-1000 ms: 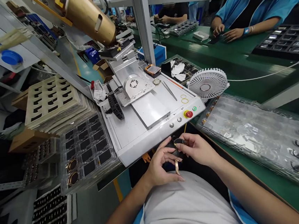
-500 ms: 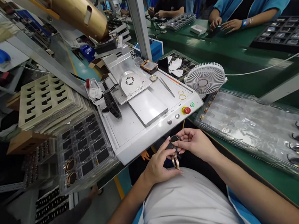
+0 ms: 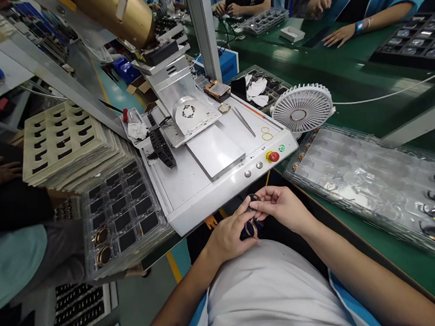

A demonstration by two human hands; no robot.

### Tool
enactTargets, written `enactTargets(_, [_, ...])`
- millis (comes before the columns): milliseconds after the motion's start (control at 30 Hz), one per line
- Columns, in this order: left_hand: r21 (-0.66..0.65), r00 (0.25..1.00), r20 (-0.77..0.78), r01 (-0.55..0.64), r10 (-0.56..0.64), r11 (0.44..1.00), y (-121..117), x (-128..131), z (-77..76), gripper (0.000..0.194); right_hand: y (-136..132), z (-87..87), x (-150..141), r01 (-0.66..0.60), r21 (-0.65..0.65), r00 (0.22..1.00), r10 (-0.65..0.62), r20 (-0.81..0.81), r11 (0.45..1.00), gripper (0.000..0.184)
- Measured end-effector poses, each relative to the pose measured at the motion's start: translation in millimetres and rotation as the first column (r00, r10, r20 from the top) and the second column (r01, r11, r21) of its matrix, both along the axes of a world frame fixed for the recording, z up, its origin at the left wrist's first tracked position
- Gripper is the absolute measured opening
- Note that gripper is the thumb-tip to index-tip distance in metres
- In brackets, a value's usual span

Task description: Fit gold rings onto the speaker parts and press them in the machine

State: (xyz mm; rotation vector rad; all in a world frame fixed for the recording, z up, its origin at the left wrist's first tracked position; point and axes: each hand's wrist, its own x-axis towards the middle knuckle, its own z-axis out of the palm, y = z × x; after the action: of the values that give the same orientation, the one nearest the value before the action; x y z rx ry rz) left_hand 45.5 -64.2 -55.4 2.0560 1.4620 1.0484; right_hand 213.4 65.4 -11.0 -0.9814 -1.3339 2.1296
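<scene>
Close to my belly, my left hand (image 3: pixel 229 234) is closed around a gold ring-shaped watch case (image 3: pixel 255 229), its opening facing partly toward me. The fingertips of that hand also touch a dark round watch part (image 3: pixel 254 198). My right hand (image 3: pixel 284 209) pinches the same dark part from the other side between thumb and fingers. Fingers cover most of this part, so its details are hidden. Both hands are just in front of the white machine base (image 3: pixel 206 204), below its front edge.
On the machine lie tweezers (image 3: pixel 245 122) and thin yellow rings (image 3: pixel 267 137); a red button (image 3: pixel 274 156) is at its front. A fan (image 3: pixel 301 109) stands right, beside a clear tray (image 3: pixel 340 172) with several watch parts. Another tray (image 3: pixel 91 263) is left. Co-workers are nearby.
My left fingers have closed further over the gold watch case, which has shifted slightly left and turned. At the left a person has come into view. Across the table a co-worker's hands have parted.
</scene>
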Motion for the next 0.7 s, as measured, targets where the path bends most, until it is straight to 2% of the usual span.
enactTargets(67, [-0.056, 0.987, 0.160, 0.008, 0.001, 0.998, 1, 0, 1.7, 0.078, -1, -1.6, 0, 0.022, -0.020, 1.000, -0.022, 0.003, 1.000, 0.050])
enactTargets(133, [-0.088, 0.913, 0.404, -0.016, 0.050, 0.996, 2, 0, 1.9, 0.076, -1, -2.2, 1, 0.040, -0.045, 0.999, -0.040, -0.001, 0.998, 0.050])
enactTargets(233, [-0.124, 0.669, 0.732, -0.057, 0.130, 0.991, 5, 1, 0.0, 0.061, -3, 0.6, 2, 0.033, -0.083, 0.999, -0.035, -0.024, 0.996, 0.048])
enactTargets(300, [-0.155, 0.524, 0.836, -0.063, 0.165, 0.986, 7, 2, -1.3, 0.055, -7, 4.2, 1, 0.003, -0.138, 0.999, -0.008, -0.040, 0.990, 0.047])
enactTargets(367, [-0.170, 0.435, 0.881, -0.080, 0.188, 0.982, 9, 3, -1.8, 0.056, -13, 7.7, -3, -0.032, -0.218, 0.999, 0.022, -0.049, 0.975, 0.047])
enactTargets(433, [-0.152, 0.398, 0.901, -0.078, 0.170, 0.985, 10, 5, -1.6, 0.055, -21, 10.0, -7, -0.050, -0.285, 0.997, 0.032, -0.065, 0.957, 0.048])
enactTargets(500, [-0.122, 0.398, 0.908, -0.050, 0.131, 0.991, 10, 7, -1.4, 0.055, -28, 11.2, -12, -0.037, -0.285, 0.997, 0.014, -0.081, 0.958, 0.047])
enactTargets(567, [-0.107, 0.411, 0.905, -0.036, 0.112, 0.994, 10, 8, -2.5, 0.058, -34, 11.9, -15, -0.005, -0.213, 0.997, -0.012, -0.082, 0.977, 0.045])
enactTargets(700, [-0.097, 0.434, 0.892, -0.082, 0.124, 0.992, 9, 8, -9.1, 0.068, -39, 14.2, -20, 0.047, -0.017, 0.998, -0.048, -0.051, 0.999, 0.038])
